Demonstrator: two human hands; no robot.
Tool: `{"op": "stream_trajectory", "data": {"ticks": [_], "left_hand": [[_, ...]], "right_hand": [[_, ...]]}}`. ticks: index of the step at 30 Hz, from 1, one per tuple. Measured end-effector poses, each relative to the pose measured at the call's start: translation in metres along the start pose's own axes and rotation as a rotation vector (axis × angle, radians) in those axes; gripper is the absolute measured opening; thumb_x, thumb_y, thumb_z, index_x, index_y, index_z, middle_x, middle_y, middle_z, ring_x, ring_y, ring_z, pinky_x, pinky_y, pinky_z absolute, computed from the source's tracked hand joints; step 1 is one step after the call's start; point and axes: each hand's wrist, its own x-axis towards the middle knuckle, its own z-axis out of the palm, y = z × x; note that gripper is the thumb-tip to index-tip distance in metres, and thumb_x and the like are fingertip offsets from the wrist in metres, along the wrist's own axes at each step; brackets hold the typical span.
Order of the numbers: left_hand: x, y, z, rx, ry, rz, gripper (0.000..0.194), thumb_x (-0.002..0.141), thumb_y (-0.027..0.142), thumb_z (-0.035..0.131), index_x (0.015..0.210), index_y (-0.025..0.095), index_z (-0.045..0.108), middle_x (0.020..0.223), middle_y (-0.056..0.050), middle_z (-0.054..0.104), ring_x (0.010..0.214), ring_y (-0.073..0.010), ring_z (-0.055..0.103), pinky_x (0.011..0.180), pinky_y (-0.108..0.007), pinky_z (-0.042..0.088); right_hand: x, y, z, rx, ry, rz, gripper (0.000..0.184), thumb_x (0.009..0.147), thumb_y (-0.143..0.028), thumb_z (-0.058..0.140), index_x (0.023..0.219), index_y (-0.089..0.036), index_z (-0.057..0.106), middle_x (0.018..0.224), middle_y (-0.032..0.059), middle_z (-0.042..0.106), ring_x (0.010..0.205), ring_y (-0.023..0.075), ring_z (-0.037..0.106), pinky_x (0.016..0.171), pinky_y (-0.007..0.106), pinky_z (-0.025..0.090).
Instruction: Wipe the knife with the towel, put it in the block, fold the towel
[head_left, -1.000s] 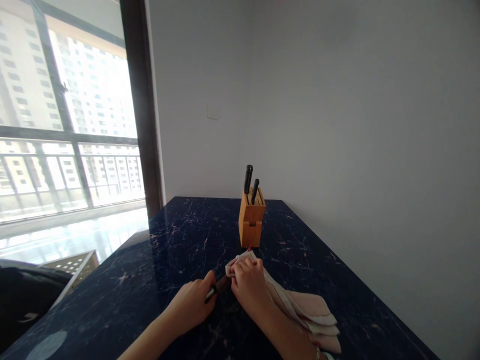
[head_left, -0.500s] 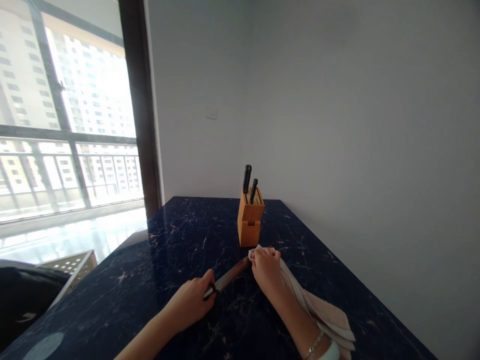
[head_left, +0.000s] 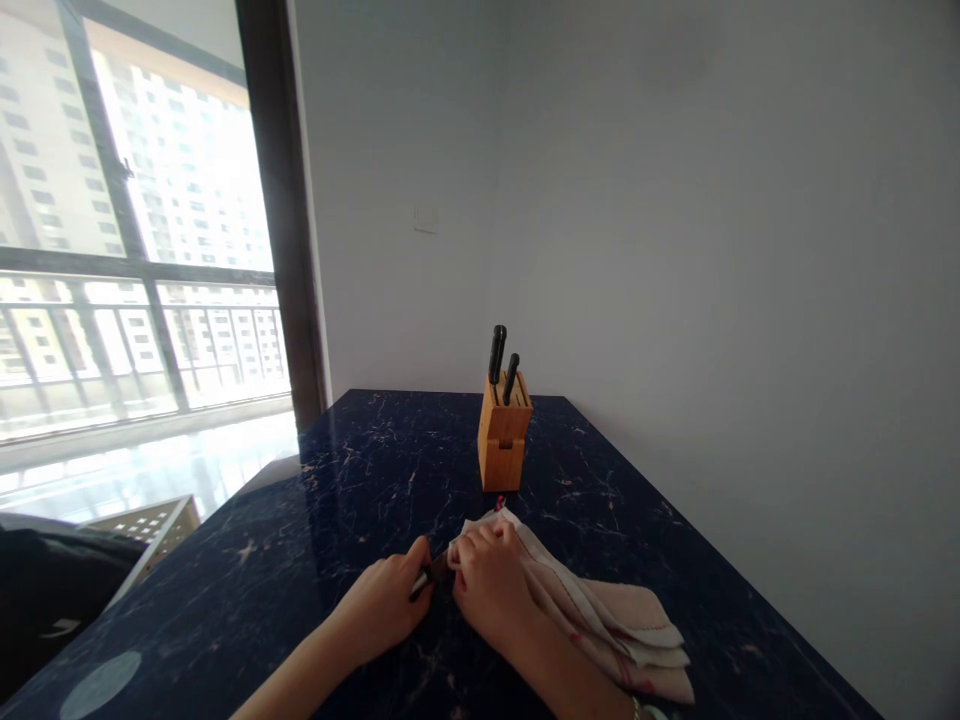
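My left hand (head_left: pixel 386 605) is closed around the handle of a knife (head_left: pixel 439 566), whose blade points away to the right. Most of the blade is covered now by a pale pink cloth (head_left: pixel 600 605). Pinching that cloth around the blade near the handle is my right hand (head_left: pixel 491 580). The rest of the cloth trails in folds to the right over the table, under my right forearm. Beyond my hands stands a wooden knife block (head_left: pixel 501 455) with black-handled knives (head_left: pixel 497 352) upright in its slots.
The dark blue marbled table (head_left: pixel 390 450) runs away to a grey wall (head_left: pixel 675 250). A pale round patch (head_left: pixel 101 685) lies at its near left. On the left are a perforated chair (head_left: pixel 169 525) with a dark thing (head_left: pixel 56 590) on it, and a large window (head_left: pixel 135 220).
My right hand has slid the cloth along the blade from near the tip toward the handle, closer to my left hand. My left hand has stayed nearly in place.
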Motion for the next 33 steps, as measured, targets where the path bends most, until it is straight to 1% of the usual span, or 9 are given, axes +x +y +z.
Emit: {"op": "stream_trajectory", "data": {"ticks": [5,10,15,18,21,23,25,29,33], "left_hand": [[0.000,-0.001,0.002,0.033,0.001,0.033,0.011,0.079,0.023,0.041,0.090,0.024,0.037,0.081,-0.002,0.065,0.077,-0.0211,0.063,0.060,-0.026,0.035],[0.001,-0.001,0.000,0.027,0.020,0.029,0.011,0.079,0.024,0.041,0.090,0.024,0.039,0.081,-0.001,0.065,0.076,-0.0215,0.063,0.058,-0.026,0.035],[0.002,-0.002,-0.003,-0.051,0.022,-0.029,0.008,0.078,0.025,0.044,0.086,0.025,0.043,0.078,0.001,0.065,0.074,-0.0186,0.063,0.059,-0.023,0.036],[0.001,-0.004,-0.008,0.019,0.044,-0.121,0.014,0.080,0.032,0.043,0.092,0.025,0.048,0.080,-0.001,0.066,0.076,-0.0213,0.064,0.061,-0.025,0.038],[0.000,-0.007,-0.017,0.046,0.094,-0.194,0.028,0.085,0.044,0.035,0.087,0.023,0.053,0.079,-0.004,0.066,0.080,-0.0233,0.064,0.063,-0.026,0.039],[-0.001,-0.010,-0.024,0.006,0.129,-0.208,0.041,0.088,0.049,0.024,0.077,0.023,0.054,0.074,-0.004,0.066,0.077,-0.0220,0.064,0.064,-0.026,0.038],[-0.001,-0.014,-0.028,-0.061,0.165,-0.214,0.047,0.090,0.047,0.017,0.073,0.023,0.053,0.071,-0.002,0.064,0.072,-0.0195,0.063,0.065,-0.026,0.038],[0.001,-0.020,-0.024,-0.233,0.295,-0.228,0.036,0.091,0.043,0.016,0.081,0.024,0.046,0.067,0.001,0.061,0.066,-0.0168,0.061,0.061,-0.023,0.038],[0.007,-0.021,-0.017,-0.450,0.337,-0.256,0.031,0.089,0.050,0.019,0.083,0.025,0.036,0.055,0.006,0.054,0.048,-0.0150,0.057,0.052,-0.022,0.037]], "right_hand": [[-0.002,-0.010,-0.002,0.105,0.008,-0.087,0.010,0.078,-0.014,0.046,0.081,-0.020,0.053,0.085,0.0004,0.060,0.086,0.0164,0.048,0.085,0.034,0.023],[-0.001,-0.008,-0.005,0.066,0.006,-0.104,0.011,0.078,-0.012,0.046,0.081,-0.020,0.054,0.083,0.0005,0.061,0.085,0.0167,0.048,0.083,0.035,0.024],[-0.002,-0.005,-0.006,-0.007,-0.012,-0.100,0.010,0.076,-0.012,0.048,0.078,-0.018,0.055,0.080,0.0024,0.061,0.083,0.0181,0.047,0.081,0.037,0.025],[-0.002,0.000,-0.004,-0.025,0.003,-0.064,0.009,0.075,-0.012,0.048,0.077,-0.018,0.054,0.080,0.0018,0.060,0.083,0.0179,0.047,0.081,0.037,0.024],[0.000,0.007,-0.001,-0.027,0.031,-0.017,0.009,0.074,-0.011,0.050,0.076,-0.019,0.053,0.079,0.0000,0.060,0.082,0.0165,0.047,0.081,0.036,0.023],[0.001,0.012,0.001,-0.030,0.052,0.019,0.010,0.073,-0.010,0.051,0.076,-0.020,0.053,0.081,-0.0003,0.060,0.082,0.0163,0.047,0.082,0.037,0.022],[0.002,0.017,0.002,-0.033,0.060,0.046,0.011,0.071,-0.010,0.052,0.076,-0.019,0.053,0.082,-0.0003,0.060,0.083,0.0164,0.048,0.083,0.037,0.021],[0.002,0.020,0.005,-0.018,0.068,0.056,0.012,0.071,-0.009,0.051,0.075,-0.020,0.052,0.081,-0.0022,0.060,0.084,0.0159,0.049,0.084,0.037,0.021],[0.001,0.019,0.006,-0.049,0.061,0.070,0.009,0.071,-0.013,0.052,0.075,-0.021,0.052,0.081,-0.0021,0.060,0.085,0.0171,0.049,0.084,0.038,0.021]]}}
